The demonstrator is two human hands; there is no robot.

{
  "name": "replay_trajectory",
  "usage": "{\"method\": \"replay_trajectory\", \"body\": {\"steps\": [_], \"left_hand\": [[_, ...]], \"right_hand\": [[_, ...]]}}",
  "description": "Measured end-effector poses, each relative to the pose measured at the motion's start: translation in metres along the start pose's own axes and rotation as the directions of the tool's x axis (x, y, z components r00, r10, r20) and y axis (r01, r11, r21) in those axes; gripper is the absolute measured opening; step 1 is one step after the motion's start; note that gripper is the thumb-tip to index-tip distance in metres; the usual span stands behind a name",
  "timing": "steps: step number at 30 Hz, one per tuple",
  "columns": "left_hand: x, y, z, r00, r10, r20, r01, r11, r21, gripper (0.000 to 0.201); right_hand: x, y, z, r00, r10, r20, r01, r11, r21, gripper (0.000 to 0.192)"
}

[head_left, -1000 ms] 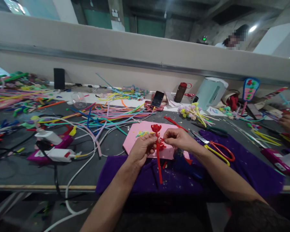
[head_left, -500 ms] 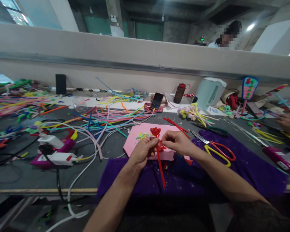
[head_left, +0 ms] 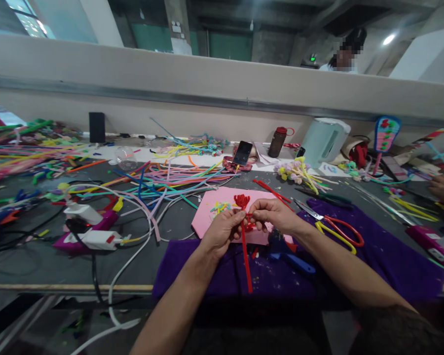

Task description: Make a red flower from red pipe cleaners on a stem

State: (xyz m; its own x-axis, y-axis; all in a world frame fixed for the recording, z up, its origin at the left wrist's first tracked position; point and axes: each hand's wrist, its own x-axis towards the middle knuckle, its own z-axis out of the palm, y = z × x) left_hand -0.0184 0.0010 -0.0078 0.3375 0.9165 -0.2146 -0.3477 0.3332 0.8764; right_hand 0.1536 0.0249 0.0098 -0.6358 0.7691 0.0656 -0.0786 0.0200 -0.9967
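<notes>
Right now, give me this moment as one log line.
left hand: holding red flower by stem | right hand: close beside flower, grip unclear | scissors: handles on purple cloth

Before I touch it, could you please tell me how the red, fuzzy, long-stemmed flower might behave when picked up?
The red, fuzzy, long-stemmed flower is probably light, being little more than thin strands. Its stem seems fairly stiff: below the left hand, it juts nearly straight. The curled petals may squash easily, as they look thin.

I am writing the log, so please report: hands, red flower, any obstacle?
Left hand holding red flower by stem. Right hand beside it, hold unclear. Blue handle nearby, blocking neither hand.
</notes>
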Motion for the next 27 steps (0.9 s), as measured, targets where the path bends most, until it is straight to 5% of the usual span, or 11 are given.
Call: {"method": "replay_trajectory", "body": {"steps": [9,13,19,23,27], "left_hand": [[-0.001,0.0,0.001,1.0,0.011,0.019,-0.011,1.0,0.0,0.026],[0.0,0.0,0.0,1.0,-0.002,-0.017,0.002,1.0,0.009,0.026],[0.001,-0.001,-0.002,1.0,-0.013,0.008,0.013,1.0,0.01,0.027],[0.002,-0.002,-0.004,1.0,-0.007,-0.002,0.007,0.998,0.062,0.027],[0.002,-0.003,-0.003,1.0,0.022,-0.01,-0.021,0.992,0.128,0.027]], "right_hand": [[0.003,0.008,0.002,0.998,0.061,-0.033,-0.058,0.994,0.09,0.02],[0.0,0.001,0.001,0.991,-0.079,-0.105,0.058,0.98,-0.188,0.021],[-0.005,-0.004,0.006,0.896,-0.441,-0.05,0.284,0.658,-0.698,0.009],[-0.006,-0.005,0.004,0.869,-0.493,0.035,0.324,0.514,-0.794,0.008],[-0.011,-0.015,-0.007,0.858,-0.511,0.061,0.343,0.48,-0.807,0.009]]}}
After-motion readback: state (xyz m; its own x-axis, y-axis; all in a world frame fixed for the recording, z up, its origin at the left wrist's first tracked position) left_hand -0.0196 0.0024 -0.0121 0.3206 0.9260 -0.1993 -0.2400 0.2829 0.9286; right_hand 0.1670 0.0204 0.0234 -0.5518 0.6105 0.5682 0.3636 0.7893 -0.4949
